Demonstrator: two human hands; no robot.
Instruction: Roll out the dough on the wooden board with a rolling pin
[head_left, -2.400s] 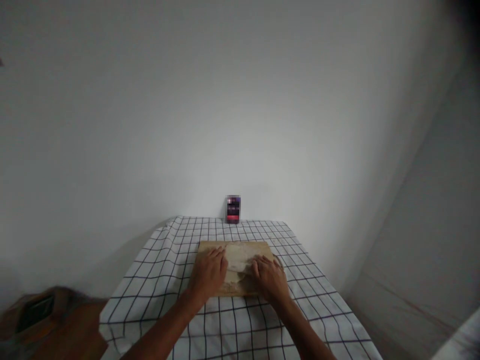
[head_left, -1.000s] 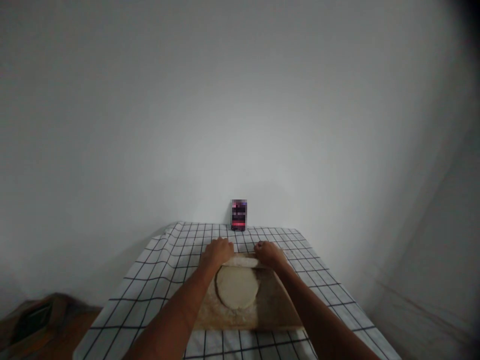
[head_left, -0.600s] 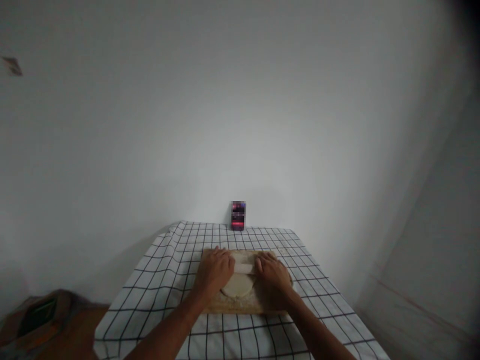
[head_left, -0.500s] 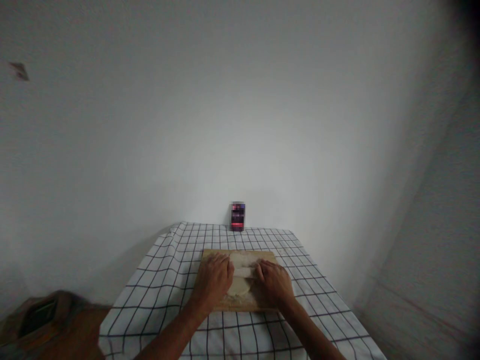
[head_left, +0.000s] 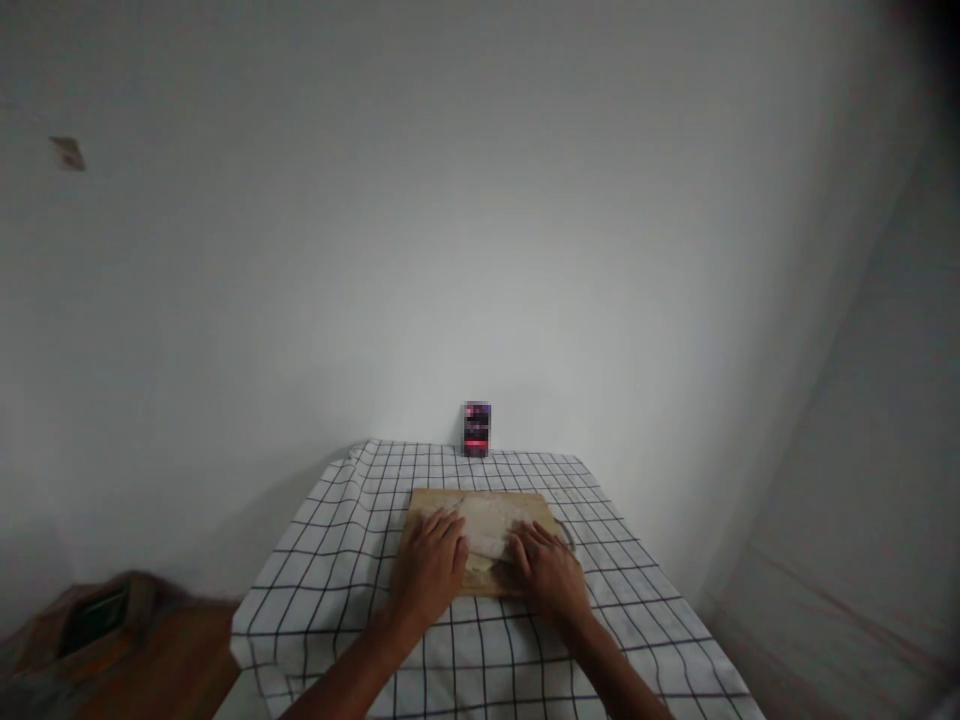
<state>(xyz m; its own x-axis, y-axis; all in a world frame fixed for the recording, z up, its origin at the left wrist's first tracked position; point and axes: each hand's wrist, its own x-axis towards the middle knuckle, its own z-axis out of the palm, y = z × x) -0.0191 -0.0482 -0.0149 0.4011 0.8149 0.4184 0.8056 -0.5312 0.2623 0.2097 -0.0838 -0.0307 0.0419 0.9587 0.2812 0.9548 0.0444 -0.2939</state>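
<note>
1. The left hand [head_left: 429,568] and right hand [head_left: 550,572] lie palms down, fingers together, pressing a rolling pin [head_left: 486,546] between them.
2. The pin sits on pale dough [head_left: 489,518] on a wooden board [head_left: 427,498].
3. The board rests on the checked cloth [head_left: 337,560] covering the table.
4. A dark box [head_left: 476,429] stands against the wall [head_left: 480,220].

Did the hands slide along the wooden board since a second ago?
Yes. The left hand and right hand came back from the far edge of the rectangular wooden board to its near edge, away from the small dark box by the wall.
</note>
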